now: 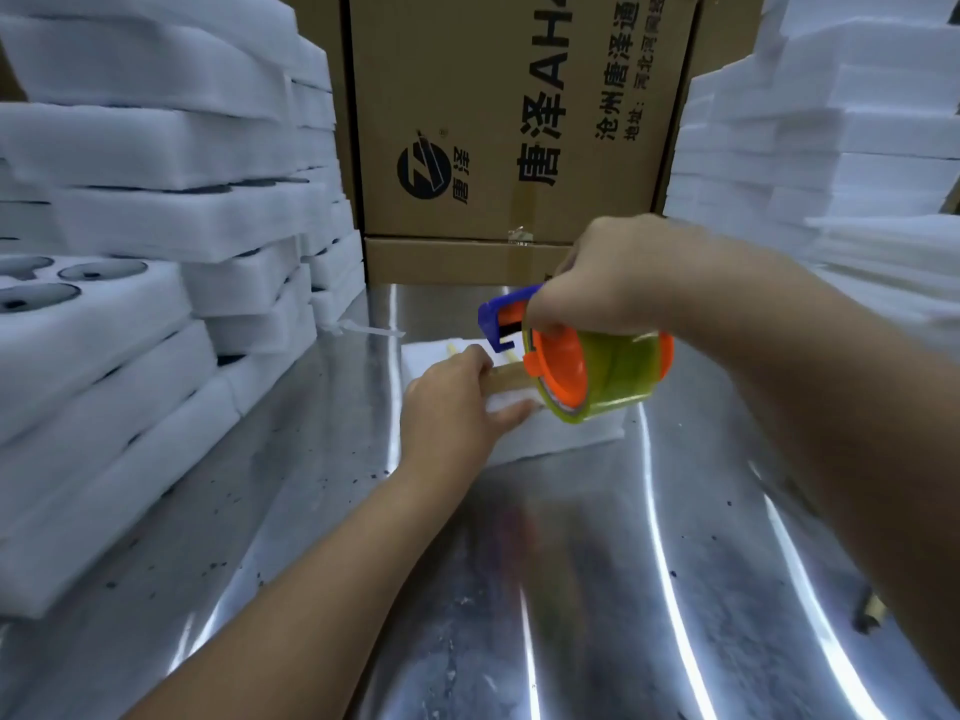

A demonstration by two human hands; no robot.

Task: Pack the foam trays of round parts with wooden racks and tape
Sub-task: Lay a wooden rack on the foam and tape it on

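**Bench with foam tray at centre**

Polished steel fills the near field, crossed by both forearms. The white tray lies flat at mid-distance with a wooden rack on top. The left hand pinches the rack against the tray, thumb on the foam's side. The right hand grips a tape dispenser just above the tray. Foam stacks flank left and right; boxes stand far.

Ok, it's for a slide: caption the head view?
Left hand grips a foam tray and its wooden rack while the right hand holds a tape dispenser above them.
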